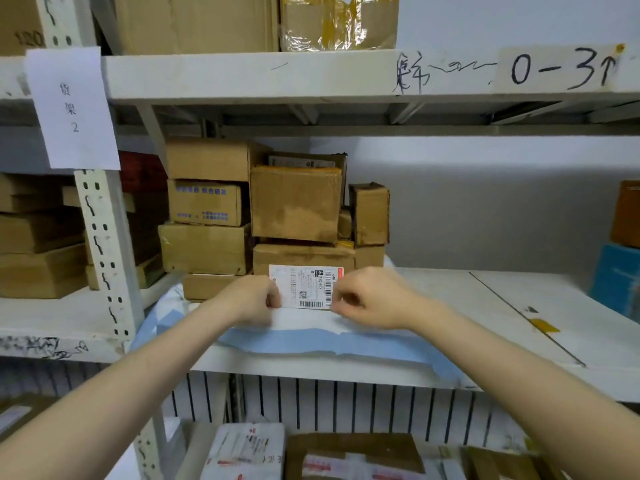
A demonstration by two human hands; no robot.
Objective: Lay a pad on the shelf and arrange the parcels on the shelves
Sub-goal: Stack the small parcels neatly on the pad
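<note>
A blue and white pad [311,341] lies on the middle white shelf [485,306]. Several brown cardboard parcels [296,202] are stacked on it at the back left. At the front of the stack a flat parcel with a white shipping label [306,285] rests on the pad. My left hand [254,301] pinches its left edge and my right hand [367,299] pinches its right edge, both with curled fingers. Most of that parcel is hidden behind the label and my hands.
The right half of the shelf is bare white board up to a blue box [616,282] and an orange-brown box [627,213]. A perforated upright post [104,251] stands at the left. More parcels [346,459] lie below, and large cartons [256,22] sit above.
</note>
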